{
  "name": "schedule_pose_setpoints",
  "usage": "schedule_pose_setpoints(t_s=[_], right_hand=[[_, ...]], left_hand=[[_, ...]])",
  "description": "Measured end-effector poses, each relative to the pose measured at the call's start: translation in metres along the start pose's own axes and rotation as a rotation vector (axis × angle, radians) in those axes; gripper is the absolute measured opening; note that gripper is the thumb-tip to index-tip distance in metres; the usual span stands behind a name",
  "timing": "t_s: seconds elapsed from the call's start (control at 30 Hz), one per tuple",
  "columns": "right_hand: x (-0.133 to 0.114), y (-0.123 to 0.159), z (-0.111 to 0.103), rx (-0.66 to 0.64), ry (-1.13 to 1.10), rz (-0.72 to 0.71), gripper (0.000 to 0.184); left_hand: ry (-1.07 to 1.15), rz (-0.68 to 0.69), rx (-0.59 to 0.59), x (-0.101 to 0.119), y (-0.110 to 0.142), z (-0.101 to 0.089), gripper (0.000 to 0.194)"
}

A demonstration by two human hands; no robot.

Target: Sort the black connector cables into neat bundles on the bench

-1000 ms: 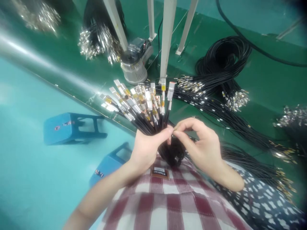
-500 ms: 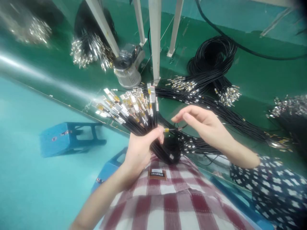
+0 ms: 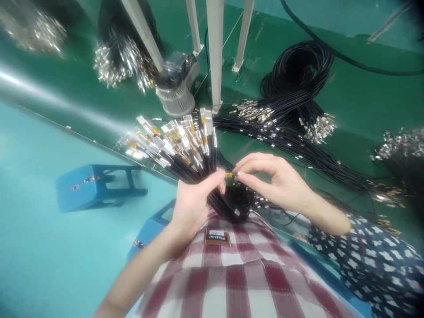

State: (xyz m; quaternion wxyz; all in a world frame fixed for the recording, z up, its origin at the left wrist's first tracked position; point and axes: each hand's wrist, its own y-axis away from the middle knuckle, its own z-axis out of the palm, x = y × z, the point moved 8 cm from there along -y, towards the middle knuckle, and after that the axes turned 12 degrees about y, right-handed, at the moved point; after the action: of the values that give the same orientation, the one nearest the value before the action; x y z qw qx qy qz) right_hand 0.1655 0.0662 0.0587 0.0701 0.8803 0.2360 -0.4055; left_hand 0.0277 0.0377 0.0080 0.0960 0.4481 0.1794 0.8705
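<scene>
Left hand (image 3: pixel 192 201) is wrapped around our black cable bundle (image 3: pixel 189 170), thumb over the top; right hand (image 3: pixel 285 183) pinches a yellow-banded cable end (image 3: pixel 229 175) between thumb and fingertips, right beside our left thumb tip.

Head view, only one we have. Bundle sits at frame centre. Its metal tips (image 3: pixel 179 137) fan out from our left hand toward 11 to 12 o'clock, the slack hangs as a black loop (image 3: pixel 236 205) at 3 o'clock of it, against the plaid cloth (image 3: pixel 215 282). Grey-white machine (image 3: pixel 175 99) is at 12 o'clock, just beyond the tips. Loose cables (image 3: pixel 298 150) lie on the green worktop (image 3: pixel 357 110) at 1 to 2 o'clock of our right hand; blue stool (image 3: pixel 76 187) is well apart, 9 o'clock of the left.

Risks, our read: left hand alone carries the full bundle, so if that thumb lifts to help the pinch, cables could slide out. Right pinch is on a tiny part, so a small slip could lose it. Tips splay unevenly; swinging toward 12 o'clock could knock them on the machine and bend them. Loop could snag on the cloth.
</scene>
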Motion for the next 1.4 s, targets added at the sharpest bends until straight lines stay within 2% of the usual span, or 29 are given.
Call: schedule_pose_setpoints(t_s=[0.13,0.2,0.33,0.4,0.6,0.67,0.8,0.87,0.97,1.03,1.27,1.4], right_hand=[[0.006,0.001,0.008,-0.118,-0.059,0.201,0.017],[0.005,0.003,0.010,-0.142,-0.029,0.234,0.018],[-0.009,0.003,0.001,0.005,0.189,0.136,0.017],[-0.009,0.003,-0.001,0.038,0.217,0.137,0.017],[0.008,0.008,0.028,-0.265,-0.349,0.362,0.029],[0.007,0.009,0.027,-0.219,-0.275,0.336,0.026],[-0.011,0.010,0.005,0.097,0.179,0.108,0.015],[-0.014,0.010,0.009,0.067,0.167,0.084,0.017],[-0.005,0.008,0.020,-0.075,-0.053,0.184,0.022],[-0.003,0.008,0.020,-0.071,-0.115,0.205,0.022],[-0.006,0.011,0.022,-0.003,-0.129,0.164,0.024],[0.008,0.011,0.018,-0.041,0.104,0.007,0.018]], left_hand=[[-0.020,0.044,0.018,0.001,0.000,0.000,0.014],[-0.035,0.058,0.018,0.002,0.000,0.001,0.014],[-0.048,0.065,0.028,0.002,0.000,0.003,0.015],[-0.049,0.070,0.037,0.002,-0.001,0.003,0.015],[-0.074,0.066,0.063,0.001,-0.001,0.001,0.012],[-0.080,0.057,0.059,0.000,-0.001,0.001,0.014],[-0.096,0.057,0.024,0.002,0.000,0.004,0.018],[-0.105,0.046,0.029,0.001,0.001,0.003,0.018],[-0.098,0.023,0.056,-0.001,0.001,0.001,0.015],[-0.090,0.017,0.064,-0.001,0.000,0.000,0.014],[-0.068,-0.044,0.036,-0.001,0.000,0.004,0.015],[0.027,-0.089,-0.014,-0.004,-0.003,0.004,0.024]])
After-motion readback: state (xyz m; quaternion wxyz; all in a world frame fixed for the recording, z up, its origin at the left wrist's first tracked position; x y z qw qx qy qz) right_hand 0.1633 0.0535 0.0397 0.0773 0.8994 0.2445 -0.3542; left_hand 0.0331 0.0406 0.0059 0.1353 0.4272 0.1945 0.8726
